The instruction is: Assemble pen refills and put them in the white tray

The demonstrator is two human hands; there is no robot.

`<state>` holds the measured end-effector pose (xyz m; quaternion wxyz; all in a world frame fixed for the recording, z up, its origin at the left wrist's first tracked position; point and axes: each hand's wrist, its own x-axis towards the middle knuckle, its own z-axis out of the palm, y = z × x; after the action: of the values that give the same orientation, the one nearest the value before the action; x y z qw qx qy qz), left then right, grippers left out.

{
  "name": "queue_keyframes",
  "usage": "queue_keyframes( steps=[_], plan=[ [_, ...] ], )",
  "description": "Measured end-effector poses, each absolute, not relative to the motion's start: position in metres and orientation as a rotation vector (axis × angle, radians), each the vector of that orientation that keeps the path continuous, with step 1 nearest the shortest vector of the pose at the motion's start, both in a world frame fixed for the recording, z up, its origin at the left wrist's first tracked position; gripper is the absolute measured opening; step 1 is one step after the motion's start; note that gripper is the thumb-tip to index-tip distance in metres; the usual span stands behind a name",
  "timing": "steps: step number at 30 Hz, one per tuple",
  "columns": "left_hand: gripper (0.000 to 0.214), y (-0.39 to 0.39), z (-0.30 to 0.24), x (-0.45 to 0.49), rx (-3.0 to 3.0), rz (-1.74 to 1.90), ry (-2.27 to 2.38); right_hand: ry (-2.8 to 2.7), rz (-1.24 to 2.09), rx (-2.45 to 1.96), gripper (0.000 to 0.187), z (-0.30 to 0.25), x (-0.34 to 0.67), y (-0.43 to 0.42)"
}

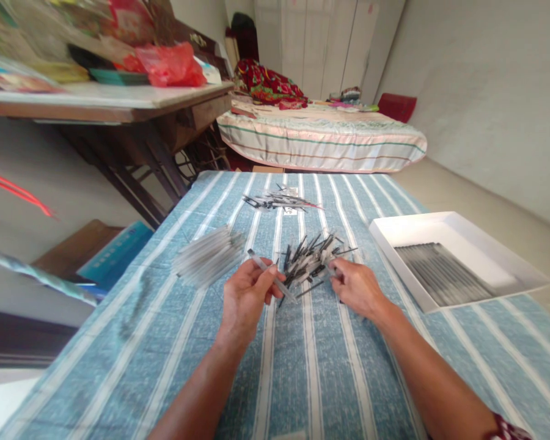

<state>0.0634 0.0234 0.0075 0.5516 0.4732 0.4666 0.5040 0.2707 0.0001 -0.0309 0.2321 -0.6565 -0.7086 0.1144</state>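
My left hand (252, 290) is closed around a slim translucent tube (270, 276) with a dark upper end, held at a slant between thumb and fingers. Just right of it lies a loose pile of short black, grey and clear pieces (308, 260). At the pile's right edge my right hand (355, 284) has its fingers pinched together; what is between them is hidden. Left of my left hand, several translucent tubes (211, 253) lie side by side in a stack.
A white open box (495, 253) on the right holds a row of dark-tipped tubes (442, 275). Farther back lies another heap of thin black and clear pieces (277, 200). The striped cloth (284, 379) covers the table. A cluttered desk (119, 101) stands left, a bed (325, 137) beyond.
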Motion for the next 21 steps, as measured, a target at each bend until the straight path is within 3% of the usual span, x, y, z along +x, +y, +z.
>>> queue_keyframes(
  steps=[3, 6, 10, 21],
  plan=[
    [0.024, 0.025, 0.008, 0.061, 1.015, 1.284, 1.030, -1.688, 0.696, -1.517, 0.026, -0.037, 0.264, -0.001],
    [0.021, 0.025, 0.009, 0.059, 0.958, 1.336, 0.956, -1.598, 0.894, -1.370, 0.014, -0.037, 0.253, -0.004],
    [0.018, 0.024, 0.008, 0.059, 0.963, 1.335, 0.924, -1.612, 0.922, -1.305, 0.005, -0.030, 0.241, -0.009],
    [0.020, 0.020, 0.005, 0.066, 1.029, 1.248, 0.971, -1.537, 0.975, -1.343, 0.007, -0.029, 0.230, -0.013]
  ],
)
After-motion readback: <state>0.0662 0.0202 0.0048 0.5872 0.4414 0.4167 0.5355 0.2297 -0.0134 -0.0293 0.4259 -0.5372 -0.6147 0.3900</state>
